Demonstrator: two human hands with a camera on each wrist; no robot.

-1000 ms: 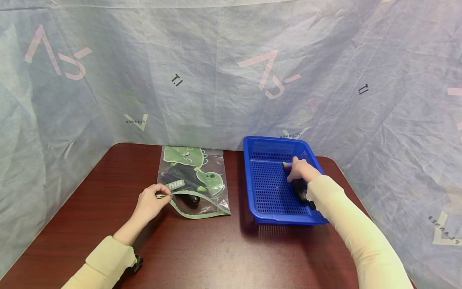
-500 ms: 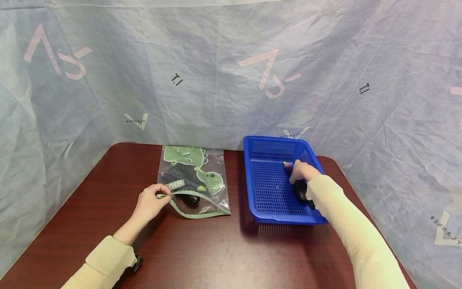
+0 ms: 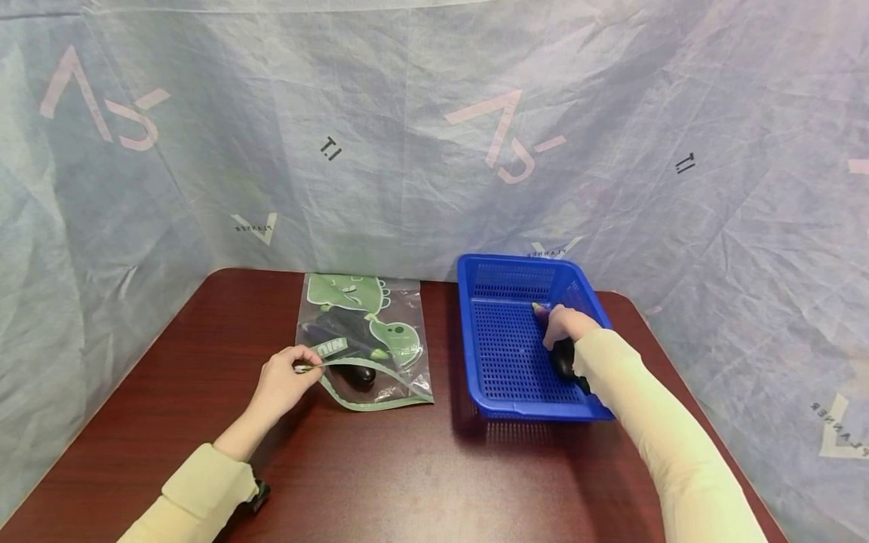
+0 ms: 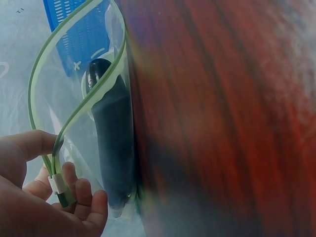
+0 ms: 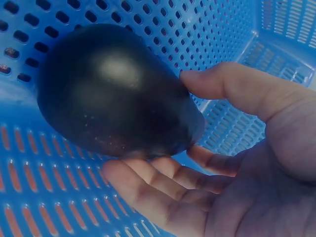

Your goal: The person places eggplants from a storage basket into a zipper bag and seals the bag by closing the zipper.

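Observation:
My left hand (image 3: 285, 381) pinches one corner of the clear zip bag (image 3: 390, 408), by the green-edged mouth. In the left wrist view, a white and green slider (image 4: 57, 182) shows among the fingers. The mouth gapes. Inside the bag lie dark shapes, among them an eggplant (image 4: 116, 143) with its rounded end toward the mouth. My right hand (image 3: 569, 324) reaches into the blue basket (image 3: 468, 347) and grips a dark eggplant (image 5: 113, 89) there, thumb on one side and fingers along the other. Its pale green stem end points to the basket's back.
The bag and basket rest on a reddish-brown wooden table (image 3: 421, 483), the basket to the right of the bag. A grey printed cloth (image 3: 407, 188) hangs behind and along both sides. The basket walls rise around my right hand.
My right hand has shifted slightly down along the eggplant in the basket, showing more of its stem end. My left hand and the bag stay put.

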